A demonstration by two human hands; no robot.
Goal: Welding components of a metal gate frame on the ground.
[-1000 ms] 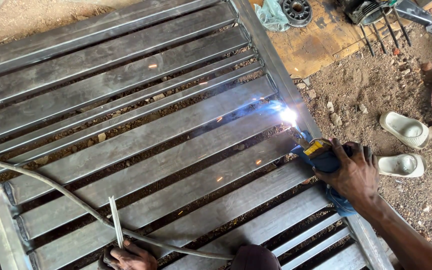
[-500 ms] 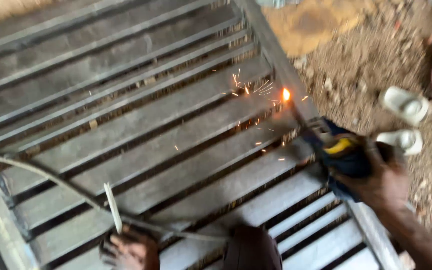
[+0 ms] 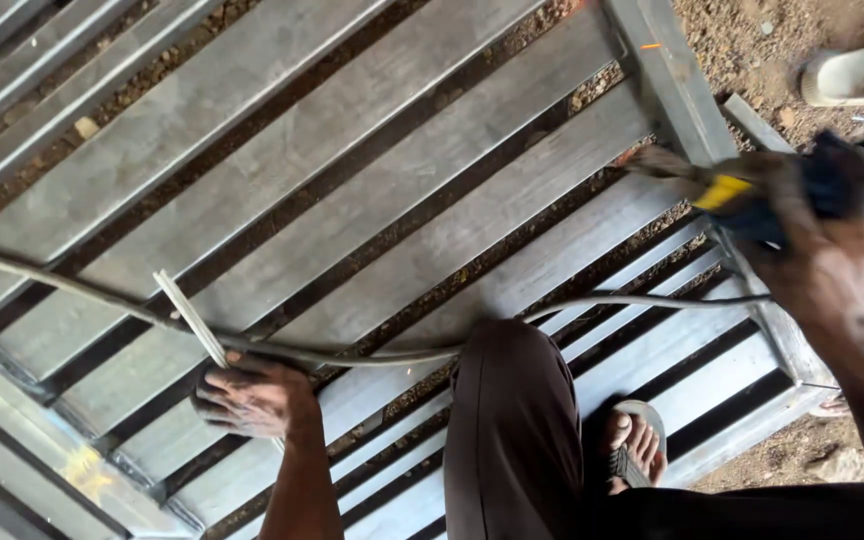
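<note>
- Your right hand [image 3: 832,250] is wrapped tight around the electrode holder [image 3: 752,195] — a dark grip with a yellow band — at the right edge of the view, its tip lying over the frame's side rail [image 3: 672,75]. The hand is blurred, so you cannot tell how each finger sits.
- Your left hand [image 3: 252,398] is pressed down on a slat of the steel frame [image 3: 352,180], its fingers closed around a bundle of pale welding rods [image 3: 187,318] that stick up and away from it.
- The holder looks stiff and fairly light; take it by the insulated grip, back from the yellow band, never by the bare metal end.
- The cable [image 3: 352,355] drapes across the slats from the left edge, past your left hand and your knee [image 3: 512,400], toward the holder — it looks limp and heavy enough to drag on the wrist.
- The rods look thin, rigid and brittle in their coating; hold them near the middle, as you do now.
- The frame of flat grey slats looks heavy and hard, its edges likely sharp and warm near any fresh seam.
- Your sandalled foot [image 3: 637,450] stands on the lower slats; a pale sandal [image 3: 862,70] lies on the dirt at top right.
- No packages, labels or signs show; the yellow band is the only bright marking.
</note>
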